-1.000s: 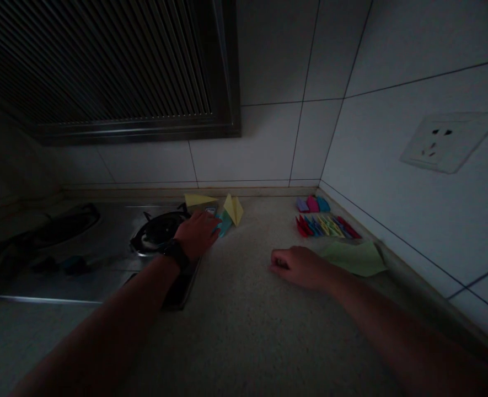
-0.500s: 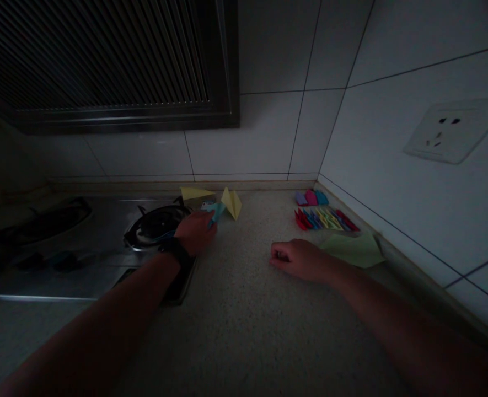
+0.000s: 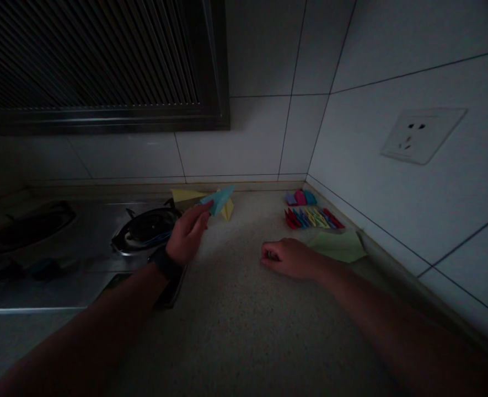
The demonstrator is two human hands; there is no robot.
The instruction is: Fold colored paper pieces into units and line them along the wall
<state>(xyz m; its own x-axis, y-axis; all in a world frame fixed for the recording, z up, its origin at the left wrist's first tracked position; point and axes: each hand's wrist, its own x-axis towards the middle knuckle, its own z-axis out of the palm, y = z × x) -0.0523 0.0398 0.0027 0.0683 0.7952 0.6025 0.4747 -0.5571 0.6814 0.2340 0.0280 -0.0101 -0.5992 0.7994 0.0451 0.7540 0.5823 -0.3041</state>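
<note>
My left hand [image 3: 189, 234], with a dark band on the wrist, pinches a blue paper plane [image 3: 221, 199] by its near end, its tip pointing right and away. Behind it, partly covered, is a yellow paper plane [image 3: 228, 209] on the counter. A second yellow paper plane [image 3: 186, 194] lies by the back edge of the stove. My right hand [image 3: 288, 258] rests on the counter with curled fingers; nothing shows in them. Beside its wrist lies a sheet of light green paper [image 3: 341, 246].
Several coloured clothes pegs [image 3: 314, 218] lie in a row at the right, with purple, pink and blue small items [image 3: 300, 197] behind them. A gas stove [image 3: 95, 231] is on the left under a range hood [image 3: 103, 118]. A socket [image 3: 421, 135] is on the right wall.
My left hand has lifted the blue paper plane, which now shows more fully and points up to the right. The view has shifted slightly right. My right hand stays curled on the counter.
</note>
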